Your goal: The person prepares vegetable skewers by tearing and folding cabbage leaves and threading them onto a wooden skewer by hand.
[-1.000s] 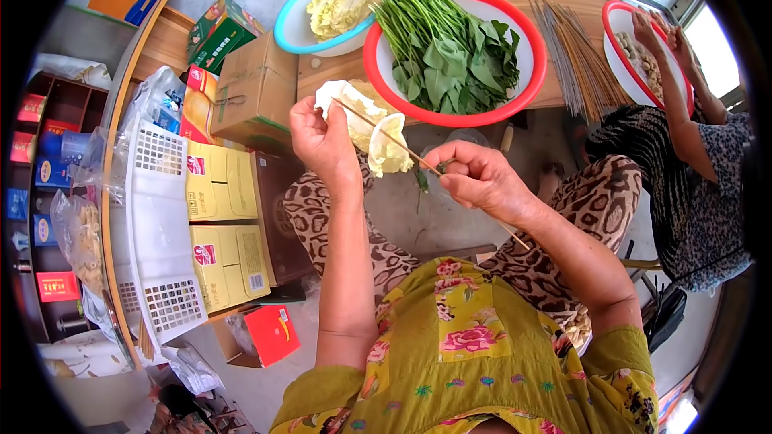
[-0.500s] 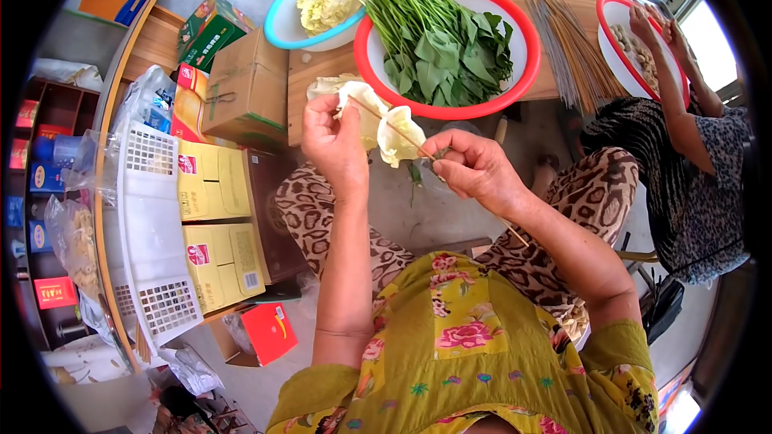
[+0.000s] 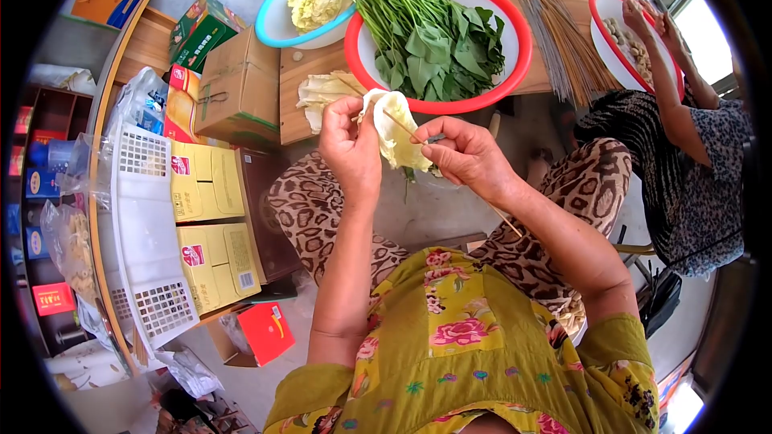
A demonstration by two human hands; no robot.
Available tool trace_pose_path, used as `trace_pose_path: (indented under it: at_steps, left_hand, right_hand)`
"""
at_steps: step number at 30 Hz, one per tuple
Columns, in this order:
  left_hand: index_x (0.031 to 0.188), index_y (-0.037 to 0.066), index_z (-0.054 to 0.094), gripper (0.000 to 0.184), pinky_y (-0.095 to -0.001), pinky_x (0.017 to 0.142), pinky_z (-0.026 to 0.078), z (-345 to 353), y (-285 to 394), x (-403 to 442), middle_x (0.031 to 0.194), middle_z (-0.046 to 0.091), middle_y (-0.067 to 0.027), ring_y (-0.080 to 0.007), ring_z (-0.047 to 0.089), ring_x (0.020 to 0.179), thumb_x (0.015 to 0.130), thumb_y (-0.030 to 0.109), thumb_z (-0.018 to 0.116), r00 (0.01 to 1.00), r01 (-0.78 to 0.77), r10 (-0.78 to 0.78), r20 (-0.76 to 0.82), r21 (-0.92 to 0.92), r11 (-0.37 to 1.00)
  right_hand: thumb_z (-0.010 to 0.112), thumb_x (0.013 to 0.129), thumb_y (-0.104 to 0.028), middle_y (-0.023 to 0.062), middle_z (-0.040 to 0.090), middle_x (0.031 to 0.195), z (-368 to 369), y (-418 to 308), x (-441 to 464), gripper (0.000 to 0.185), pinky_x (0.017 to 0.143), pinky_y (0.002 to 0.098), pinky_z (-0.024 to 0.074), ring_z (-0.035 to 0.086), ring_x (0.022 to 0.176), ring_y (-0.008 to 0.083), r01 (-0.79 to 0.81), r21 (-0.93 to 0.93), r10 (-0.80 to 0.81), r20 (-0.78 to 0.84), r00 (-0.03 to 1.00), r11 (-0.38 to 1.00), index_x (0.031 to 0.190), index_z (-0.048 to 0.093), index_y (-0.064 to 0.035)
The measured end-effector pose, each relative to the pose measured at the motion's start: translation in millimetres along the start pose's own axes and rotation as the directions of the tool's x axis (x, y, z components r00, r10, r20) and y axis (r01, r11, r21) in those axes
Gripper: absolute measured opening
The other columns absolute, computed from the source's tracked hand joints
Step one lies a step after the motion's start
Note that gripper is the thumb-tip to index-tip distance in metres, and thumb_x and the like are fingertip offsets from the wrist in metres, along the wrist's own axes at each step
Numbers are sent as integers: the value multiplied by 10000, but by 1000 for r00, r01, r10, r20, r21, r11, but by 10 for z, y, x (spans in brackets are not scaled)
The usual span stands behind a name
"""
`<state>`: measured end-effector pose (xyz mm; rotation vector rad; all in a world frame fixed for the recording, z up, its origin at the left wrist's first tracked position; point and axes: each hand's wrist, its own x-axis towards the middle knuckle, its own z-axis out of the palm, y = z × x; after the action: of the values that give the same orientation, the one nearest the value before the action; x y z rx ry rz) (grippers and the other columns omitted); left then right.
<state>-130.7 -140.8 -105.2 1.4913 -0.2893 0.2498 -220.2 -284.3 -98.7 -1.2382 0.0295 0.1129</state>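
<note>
A pale yellow cabbage leaf (image 3: 391, 145) is threaded on a thin wooden skewer (image 3: 505, 220) in front of me. My left hand (image 3: 351, 149) is closed, pinching the leaf's left edge between thumb and fingers. Closed around the skewer just right of the leaf is my right hand (image 3: 469, 156), and the skewer's other end sticks out below it towards my knee. Behind my left hand, more cabbage leaves (image 3: 320, 98) lie at the table's near edge, with what looks like a skewer end by them.
On the wooden table (image 3: 299, 72) stand a blue-rimmed basin (image 3: 270, 2) of cabbage, a red-rimmed basin (image 3: 524, 55) of leafy greens and a bundle of skewers (image 3: 563, 44). Cardboard boxes (image 3: 237, 88) are at left. At right, another person's hands (image 3: 650, 16) are over a red-rimmed basin (image 3: 597, 12).
My hands have come closer together, the left moving right and slightly down. The leaf on the skewer is more bunched between them. The leaves on the table behind now show apart from it.
</note>
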Motion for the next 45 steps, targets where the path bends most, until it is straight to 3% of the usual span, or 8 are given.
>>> trace_pose_path:
  at_steps: [8, 14, 20, 23, 27, 29, 35, 45]
  left_hand:
    - [966, -5, 541, 137, -222, 710, 472, -30, -115, -110, 892, 605, -31, -67, 562, 789, 846, -63, 573, 996, -13, 14, 89, -10, 1000]
    - [1104, -11, 497, 237, -274, 856, 463, -281, -163, -88, 1091, 581, -115, -153, 581, 974, 872, -35, 541, 961, -9, 16, 276, -28, 1000]
    - [1059, -8, 547, 194, -289, 733, 533, -948, -937, 444, 969, 598, -95, -181, 625, 849, 879, 65, 544, 906, 388, -404, -125, -134, 912]
    - [1056, -13, 544, 195, -290, 683, 540, -1030, -1221, 700, 954, 594, -107, -184, 631, 800, 875, 60, 541, 840, 511, -524, -144, -117, 851]
    - [1048, -27, 540, 202, -290, 567, 537, -1029, -1594, 1137, 935, 604, -120, -189, 632, 683, 884, 90, 540, 848, 496, -487, -207, -10, 868]
    - [1056, -32, 537, 314, -302, 536, 532, -1007, -1653, 1346, 878, 616, -139, -196, 603, 612, 882, 222, 598, 763, 632, -607, -222, 58, 773]
    - [838, 7, 551, 310, -282, 373, 446, -871, -1896, 1715, 617, 593, -104, -162, 547, 440, 847, 297, 660, 531, 843, -803, -271, 76, 532]
    - [754, 42, 526, 209, -262, 367, 365, -874, -2058, 1760, 596, 534, -49, -132, 469, 423, 771, 146, 707, 439, 873, -839, -322, -68, 483]
  right_hand:
    - [577, 909, -103, -74, 475, 606, -30, 61, 13, 166, 449, 180, 306, 372, 499, 13, -19, -51, 18, -22, 1000, 999, 1062, 575, -38]
    - [571, 911, -90, -80, 441, 582, -94, 97, 33, 156, 428, 184, 261, 336, 471, 11, 7, -5, -7, -36, 999, 1000, 1060, 570, -44]
    - [554, 917, -70, -77, 416, 563, -155, 109, 3, 141, 428, 192, 244, 316, 467, 15, 19, -30, -20, -40, 999, 999, 1057, 557, -52]
    - [557, 916, -79, -76, 415, 563, -174, 116, -18, 142, 435, 192, 246, 318, 470, 15, -1, -56, -2, -41, 999, 998, 1055, 559, -48]
    - [556, 918, -88, -82, 439, 589, -209, 92, -37, 142, 435, 181, 240, 318, 467, 10, -17, -82, 12, -67, 998, 996, 1056, 579, -60]
    - [553, 916, -81, -78, 406, 561, -233, 84, -35, 142, 439, 192, 244, 316, 472, 13, -39, -74, 33, -75, 997, 996, 1052, 566, -46]
    - [562, 913, -95, -89, 394, 564, -306, 109, -48, 139, 444, 188, 244, 315, 479, 10, -74, -63, 71, -52, 996, 995, 1047, 569, -57]
    - [564, 911, -93, -88, 391, 570, -349, 142, -45, 146, 447, 186, 251, 313, 482, 10, -126, -29, 125, -31, 992, 992, 1053, 568, -58]
